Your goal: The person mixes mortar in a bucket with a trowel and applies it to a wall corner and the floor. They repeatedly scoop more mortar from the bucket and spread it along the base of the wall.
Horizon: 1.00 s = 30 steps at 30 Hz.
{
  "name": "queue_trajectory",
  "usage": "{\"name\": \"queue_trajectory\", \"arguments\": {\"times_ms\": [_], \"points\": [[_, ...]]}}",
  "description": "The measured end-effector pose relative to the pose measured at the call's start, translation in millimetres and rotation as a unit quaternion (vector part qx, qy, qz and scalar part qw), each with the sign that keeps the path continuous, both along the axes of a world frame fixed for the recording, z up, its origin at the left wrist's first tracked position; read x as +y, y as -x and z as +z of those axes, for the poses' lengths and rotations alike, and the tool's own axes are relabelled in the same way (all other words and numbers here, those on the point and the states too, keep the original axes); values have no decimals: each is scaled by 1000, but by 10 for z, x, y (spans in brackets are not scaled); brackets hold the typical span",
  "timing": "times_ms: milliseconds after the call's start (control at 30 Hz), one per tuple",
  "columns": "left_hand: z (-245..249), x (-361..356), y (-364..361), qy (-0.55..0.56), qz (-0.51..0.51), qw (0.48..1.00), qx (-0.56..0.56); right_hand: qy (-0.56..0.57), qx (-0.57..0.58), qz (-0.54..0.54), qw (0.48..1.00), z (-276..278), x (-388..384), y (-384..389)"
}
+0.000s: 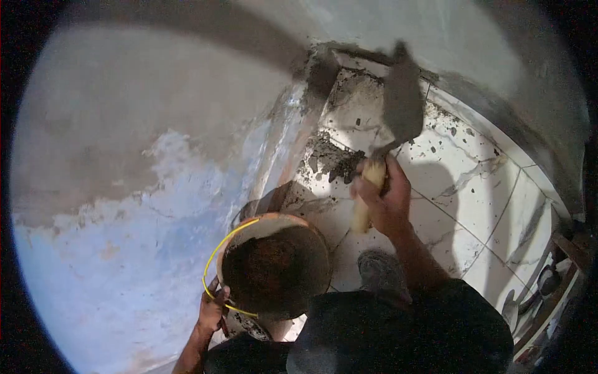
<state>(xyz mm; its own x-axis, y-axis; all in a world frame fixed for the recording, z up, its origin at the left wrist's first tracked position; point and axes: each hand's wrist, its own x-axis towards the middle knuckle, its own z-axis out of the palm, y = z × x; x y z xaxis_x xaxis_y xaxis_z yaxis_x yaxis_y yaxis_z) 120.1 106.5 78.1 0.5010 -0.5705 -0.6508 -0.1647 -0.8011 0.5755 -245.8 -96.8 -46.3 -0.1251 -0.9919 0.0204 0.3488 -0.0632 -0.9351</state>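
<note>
My right hand (389, 193) is closed around the pale wooden handle of a trowel (403, 100). The trowel's grey, mortar-stained blade points away from me, over the tiled floor near the wall. At the lower left, my left hand (213, 305) grips the rim side of a bucket (321, 249), by its yellow handle. The bucket is tilted toward me, with dark, brownish mortar (268, 268) inside. Between the bucket and the trowel, dark crumbs of mortar (336, 159) lie on the floor.
Marble-patterned tiles (448, 206) cover the floor, with scattered debris. A wall with peeling blue paint and grey plaster (124, 187) rises at left; another plastered wall (486, 43) stands ahead. My shoe (380, 271) is close below the trowel. Various tools and wood (548, 293) lie at the right edge.
</note>
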Motion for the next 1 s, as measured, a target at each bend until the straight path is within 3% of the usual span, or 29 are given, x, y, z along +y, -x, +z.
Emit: {"name": "queue_trajectory", "arguments": {"times_ms": [33,100,167,200,233,267,300,333,367,400,467,500,533,567,600,667,733,767,833,1000], "points": [[-42,47,-62,-1,-5,1000,-2,-1,-2,-5,1000,-43,-135,-133],[-110,60,-136,26,-45,999,-5,-2,164,-281,946,-273,-516,-411],[-10,-35,-50,20,-41,999,20,-48,44,-310,948,-1030,-1003,-851],[30,-45,6,12,-29,998,47,20,283,-291,914,-1337,-1136,-1018],[3,-50,27,30,-17,998,48,83,505,-248,822,-1386,-1128,-1092],[-5,-6,33,25,-16,999,45,78,504,-245,824,-1436,-1072,-1147],[2,-9,-2,12,-15,1000,19,39,345,-163,923,-1459,-1065,-1216],[12,-11,-24,0,-15,1000,-4,1,173,-75,982,-1415,-1032,-1237],[9,-21,18,-2,-14,1000,-15,87,204,-140,965,-1413,-901,-1211],[22,-86,40,2,-16,1000,-11,91,207,-142,964,-1461,-893,-1187],[97,-138,137,-24,-88,996,-20,-87,78,-104,988,-1804,-807,-1250],[-13,-74,39,30,-83,996,9,-88,208,-102,969,-2343,-981,-1308],[2,-59,55,30,-83,996,9,-88,208,-102,969,-2211,-1037,-1160],[28,-66,81,21,-75,997,-8,-155,-20,-57,986,-1875,-1084,-933],[32,-92,89,13,-68,997,-26,-212,-247,-9,946,-1682,-1161,-778],[18,-70,41,15,-69,997,-14,-174,-272,31,946,-1578,-1330,-678],[4,-136,48,22,-71,997,-1,-325,-281,104,897,-1303,-1571,-587],[49,-177,132,18,-61,998,-6,-326,-281,103,897,-1375,-1673,-652],[115,-259,264,11,-52,999,-5,-274,-483,195,808,-1502,-1816,-820],[27,-187,138,9,-76,997,-30,-216,-483,226,818,-1515,-1959,-1154]]}}
